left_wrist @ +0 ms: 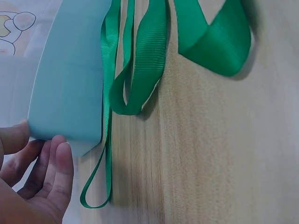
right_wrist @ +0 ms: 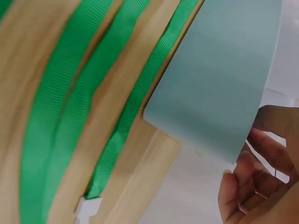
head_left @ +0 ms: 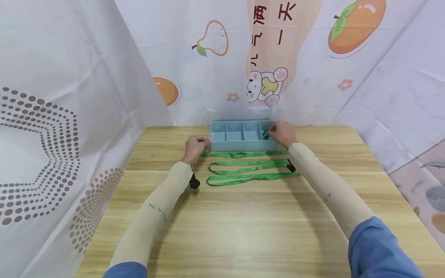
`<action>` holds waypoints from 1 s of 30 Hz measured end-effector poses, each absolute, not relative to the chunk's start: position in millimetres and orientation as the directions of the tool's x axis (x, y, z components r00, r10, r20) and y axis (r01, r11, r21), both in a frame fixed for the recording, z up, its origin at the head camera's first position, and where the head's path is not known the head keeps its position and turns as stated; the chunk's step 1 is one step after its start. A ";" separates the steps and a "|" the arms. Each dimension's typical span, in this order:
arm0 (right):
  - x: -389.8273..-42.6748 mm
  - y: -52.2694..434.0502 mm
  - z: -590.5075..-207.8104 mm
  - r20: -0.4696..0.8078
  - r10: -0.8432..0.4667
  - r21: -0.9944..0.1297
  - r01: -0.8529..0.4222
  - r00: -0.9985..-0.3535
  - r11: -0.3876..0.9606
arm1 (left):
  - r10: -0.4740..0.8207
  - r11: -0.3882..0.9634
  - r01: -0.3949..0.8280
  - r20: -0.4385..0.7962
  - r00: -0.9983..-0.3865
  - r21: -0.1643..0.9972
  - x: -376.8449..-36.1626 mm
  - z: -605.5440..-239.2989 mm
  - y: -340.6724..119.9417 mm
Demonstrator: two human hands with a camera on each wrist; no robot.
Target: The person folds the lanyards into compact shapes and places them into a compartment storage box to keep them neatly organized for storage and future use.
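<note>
A light blue divided tray point(head_left: 240, 146) stands at the back middle of the wooden table point(head_left: 243, 227). My left hand point(head_left: 196, 146) grips the tray's left front corner point(left_wrist: 70, 79), thumb on the end wall and fingers point(left_wrist: 58, 163) on the front. My right hand point(head_left: 282, 133) is at the tray's right end, over the rightmost compartment. Its curled fingers hold a small bit of green ribbon point(head_left: 265, 134). In the right wrist view, the right hand's fingers point(right_wrist: 257, 182) curl behind the tray's wall point(right_wrist: 224, 79). Long green ribbons point(head_left: 248, 166) point(left_wrist: 140, 60) point(right_wrist: 60, 107) lie in loops just in front of the tray.
Printed cloth backdrops hang close on the left point(head_left: 69, 116), behind the tray point(head_left: 264, 58) and on the right point(head_left: 399, 96). Bare wood stretches from the ribbons to the near edge. A small white piece point(right_wrist: 86, 205) sits at one ribbon's end.
</note>
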State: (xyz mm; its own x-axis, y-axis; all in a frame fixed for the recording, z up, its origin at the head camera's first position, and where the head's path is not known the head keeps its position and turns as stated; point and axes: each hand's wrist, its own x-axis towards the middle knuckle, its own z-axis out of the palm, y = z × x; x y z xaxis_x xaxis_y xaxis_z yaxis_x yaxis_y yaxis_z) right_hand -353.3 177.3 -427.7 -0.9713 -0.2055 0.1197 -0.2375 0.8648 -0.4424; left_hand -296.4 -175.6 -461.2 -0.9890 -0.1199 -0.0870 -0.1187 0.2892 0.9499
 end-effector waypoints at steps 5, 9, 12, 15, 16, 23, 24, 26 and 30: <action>-339.4 188.5 -425.2 0.153 -0.190 -0.534 -0.242 -0.970 0.810 | -0.117 0.290 -0.135 -0.105 -0.988 0.947 -297.1 -460.3 -175.2; -329.6 197.6 -423.0 0.152 -0.201 -0.571 -0.252 -0.968 0.781 | -0.124 0.292 -0.126 -0.093 -0.988 0.948 -297.5 -457.9 -175.7; -321.9 204.8 -423.5 0.155 -0.213 -0.595 -0.263 -0.965 0.760 | -0.122 0.303 -0.120 -0.086 -0.989 0.946 -296.3 -455.9 -176.0; -313.5 210.6 -425.0 0.176 -0.220 -0.597 -0.282 -0.959 0.751 | -0.114 0.312 -0.130 -0.099 -0.989 0.941 -294.7 -455.1 -175.8; -310.8 211.6 -425.6 0.184 -0.222 -0.595 -0.288 -0.958 0.750 | -0.112 0.315 -0.135 -0.104 -0.988 0.939 -294.2 -455.1 -175.9; -292.2 212.9 -426.3 0.167 -0.276 -0.564 -0.321 -0.947 0.760 | -0.116 0.311 -0.155 -0.124 -0.985 0.938 -294.3 -456.4 -177.1; -289.5 213.2 -426.8 0.162 -0.285 -0.559 -0.325 -0.945 0.763 | -0.114 0.311 -0.154 -0.124 -0.986 0.938 -294.6 -456.4 -177.2; -284.5 214.4 -429.2 0.167 -0.300 -0.544 -0.341 -0.939 0.767 | -0.110 0.311 -0.153 -0.124 -0.986 0.938 -295.6 -456.4 -177.0; -273.6 215.5 -433.3 0.174 -0.322 -0.526 -0.365 -0.930 0.769 | -0.100 0.311 -0.149 -0.124 -0.987 0.939 -297.1 -457.1 -176.7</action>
